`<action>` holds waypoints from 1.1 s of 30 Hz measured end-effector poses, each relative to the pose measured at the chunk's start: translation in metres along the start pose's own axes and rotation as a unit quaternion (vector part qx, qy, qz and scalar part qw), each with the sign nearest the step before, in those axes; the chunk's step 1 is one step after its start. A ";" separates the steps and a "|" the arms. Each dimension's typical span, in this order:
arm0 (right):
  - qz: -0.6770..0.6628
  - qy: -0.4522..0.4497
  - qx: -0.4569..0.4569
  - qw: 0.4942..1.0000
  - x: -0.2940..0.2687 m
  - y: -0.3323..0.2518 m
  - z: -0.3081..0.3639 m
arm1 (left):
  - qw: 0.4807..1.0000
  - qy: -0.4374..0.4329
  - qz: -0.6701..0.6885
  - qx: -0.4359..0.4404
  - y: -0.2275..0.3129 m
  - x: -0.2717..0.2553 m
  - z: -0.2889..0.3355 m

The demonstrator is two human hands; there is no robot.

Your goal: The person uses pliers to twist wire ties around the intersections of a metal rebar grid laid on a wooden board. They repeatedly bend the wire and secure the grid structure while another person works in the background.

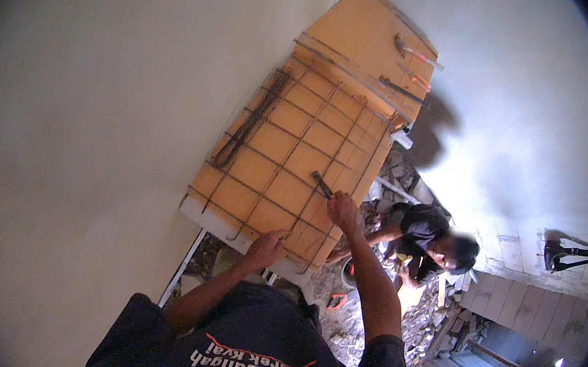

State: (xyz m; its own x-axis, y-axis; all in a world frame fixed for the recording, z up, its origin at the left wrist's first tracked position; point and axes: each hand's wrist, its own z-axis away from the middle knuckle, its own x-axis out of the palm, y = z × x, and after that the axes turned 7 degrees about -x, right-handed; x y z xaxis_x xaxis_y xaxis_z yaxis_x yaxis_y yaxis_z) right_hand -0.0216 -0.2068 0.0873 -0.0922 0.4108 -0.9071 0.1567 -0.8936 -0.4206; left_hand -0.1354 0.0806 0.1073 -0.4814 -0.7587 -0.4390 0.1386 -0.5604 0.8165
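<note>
A grid of thin steel rods [283, 164] lies over an orange-brown panel [253, 189]. My right hand [343, 211] is closed round a dark hand tool that looks like pincers [322, 184], its head over the grid near the right side. My left hand [268, 248] is at the near edge of the grid, fingers drawn together by the rod ends. Whatever those fingers pinch is too small to make out. A bundle of dark tie wire [251, 127] rests along the grid's left side.
On the panel's far part lie a hammer [400, 45], a red-handled tool [415, 78] and a dark bar-like tool [402, 92]. A person [422, 243] crouches at the right, close to the panel. Rubble [402, 169] covers the ground there. A pale wall [96, 122] stands left.
</note>
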 end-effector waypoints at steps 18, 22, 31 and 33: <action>-0.201 -0.014 0.158 0.967 0.019 0.006 0.060 | 0.962 -0.149 0.150 -0.174 -0.029 0.037 -0.012; -0.489 -0.067 0.218 0.842 -0.063 -0.047 0.079 | 0.766 -0.172 0.506 -0.356 -0.021 0.049 -0.021; -0.327 -0.239 0.123 0.906 -0.103 -0.046 0.092 | 0.836 -0.114 0.461 -0.277 0.013 0.047 -0.030; -0.272 -0.317 0.123 0.900 -0.094 -0.055 0.074 | 0.850 -0.044 0.472 -0.230 -0.013 0.072 -0.033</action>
State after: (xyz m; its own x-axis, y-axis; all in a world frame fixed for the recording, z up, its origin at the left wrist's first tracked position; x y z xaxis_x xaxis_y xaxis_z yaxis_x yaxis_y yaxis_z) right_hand -0.0948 -0.2093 0.1973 -0.6442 0.6834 -0.3435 -0.2956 -0.6366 -0.7123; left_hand -0.1437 0.0221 0.0530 -0.0278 -0.9259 0.3768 0.8130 0.1983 0.5474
